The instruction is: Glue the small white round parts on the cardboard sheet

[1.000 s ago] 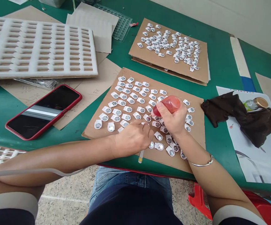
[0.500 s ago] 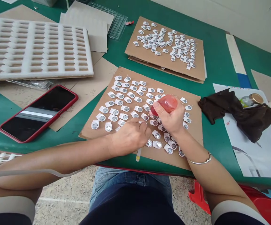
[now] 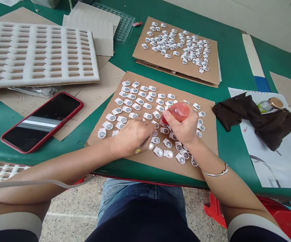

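A soft red bottle (image 3: 178, 111) is held tipped over the middle of the frame, above the little white pieces with shiny round middles (image 3: 168, 154). It is wrapped tight by the right hand (image 3: 189, 129); its tip cannot be seen. If it is squeezed too hard, too much of what is inside could be pushed out, and a mess could be made on the pieces below.

Just left of the middle, a thin stick with a yellow end (image 3: 141, 147) is held in the closed fingers of the left hand (image 3: 132, 136). Whether a piece is pinched too cannot be told, since the fingertips are hidden. If the stick is held loosely, it could be dropped, and pieces could be bumped.

The pieces are laid close together on a brown cardboard sheet (image 3: 209, 137), and some are touching. They look light, so rows could be knocked crooked by a low wrist. Near the bottom right part of the sheet, a piece could be caught by the right arm or by the silver bangle (image 3: 216, 174), because both are low and close to the edge.
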Action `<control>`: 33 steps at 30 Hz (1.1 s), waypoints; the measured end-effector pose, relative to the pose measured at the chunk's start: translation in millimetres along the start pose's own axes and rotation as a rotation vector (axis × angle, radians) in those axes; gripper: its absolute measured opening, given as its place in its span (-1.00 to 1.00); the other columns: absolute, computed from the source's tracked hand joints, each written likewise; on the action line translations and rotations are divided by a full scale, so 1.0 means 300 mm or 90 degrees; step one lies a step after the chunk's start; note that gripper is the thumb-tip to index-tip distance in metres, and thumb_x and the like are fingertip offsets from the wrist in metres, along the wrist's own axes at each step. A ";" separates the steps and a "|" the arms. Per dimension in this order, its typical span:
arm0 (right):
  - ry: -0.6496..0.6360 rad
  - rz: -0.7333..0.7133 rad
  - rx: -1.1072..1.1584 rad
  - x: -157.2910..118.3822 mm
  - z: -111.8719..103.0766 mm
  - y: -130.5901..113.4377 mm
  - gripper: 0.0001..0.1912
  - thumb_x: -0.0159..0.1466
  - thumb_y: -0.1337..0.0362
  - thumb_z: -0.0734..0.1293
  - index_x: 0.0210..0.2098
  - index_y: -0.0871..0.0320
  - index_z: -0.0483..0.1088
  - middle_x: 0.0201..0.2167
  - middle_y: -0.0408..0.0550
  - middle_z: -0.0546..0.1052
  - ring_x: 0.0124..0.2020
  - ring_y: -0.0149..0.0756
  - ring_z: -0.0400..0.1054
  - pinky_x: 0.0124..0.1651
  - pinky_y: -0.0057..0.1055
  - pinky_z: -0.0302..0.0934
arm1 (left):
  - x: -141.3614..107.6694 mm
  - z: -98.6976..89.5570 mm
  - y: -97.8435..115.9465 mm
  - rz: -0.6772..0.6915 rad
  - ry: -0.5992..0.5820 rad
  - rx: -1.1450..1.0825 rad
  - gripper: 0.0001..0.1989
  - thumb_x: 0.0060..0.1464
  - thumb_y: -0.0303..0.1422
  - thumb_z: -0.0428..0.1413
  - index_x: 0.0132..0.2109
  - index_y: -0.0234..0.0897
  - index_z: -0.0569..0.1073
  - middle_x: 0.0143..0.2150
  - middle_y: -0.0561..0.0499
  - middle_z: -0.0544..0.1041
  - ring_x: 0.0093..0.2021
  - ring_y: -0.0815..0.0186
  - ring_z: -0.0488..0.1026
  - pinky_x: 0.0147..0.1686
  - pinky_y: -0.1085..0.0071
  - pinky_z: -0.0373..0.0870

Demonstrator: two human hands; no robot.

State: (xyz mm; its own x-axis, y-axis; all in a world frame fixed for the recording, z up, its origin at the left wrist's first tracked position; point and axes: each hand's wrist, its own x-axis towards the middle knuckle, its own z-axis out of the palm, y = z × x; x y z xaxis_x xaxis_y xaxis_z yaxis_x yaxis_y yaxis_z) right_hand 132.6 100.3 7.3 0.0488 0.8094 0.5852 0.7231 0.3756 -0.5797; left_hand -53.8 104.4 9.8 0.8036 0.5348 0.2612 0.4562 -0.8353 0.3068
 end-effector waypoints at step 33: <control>-0.025 0.004 0.034 -0.004 -0.016 -0.024 -0.81 0.09 0.15 0.36 -0.47 0.14 0.32 -0.50 -0.13 0.44 -0.45 -0.38 0.31 -0.33 -0.31 0.29 | 0.004 -0.006 -0.035 -0.047 0.030 -0.179 -0.89 -0.01 -0.54 0.00 -0.37 -0.34 0.41 -0.48 0.05 0.45 -0.46 0.39 0.37 -0.43 0.45 0.22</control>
State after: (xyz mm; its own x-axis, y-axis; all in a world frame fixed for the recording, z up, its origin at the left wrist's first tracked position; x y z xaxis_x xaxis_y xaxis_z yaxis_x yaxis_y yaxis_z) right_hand 130.8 94.3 13.5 0.0247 0.8283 0.5597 0.6855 0.3935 -0.6126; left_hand -58.2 113.9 8.4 0.7503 0.6040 0.2687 0.3842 -0.7292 0.5663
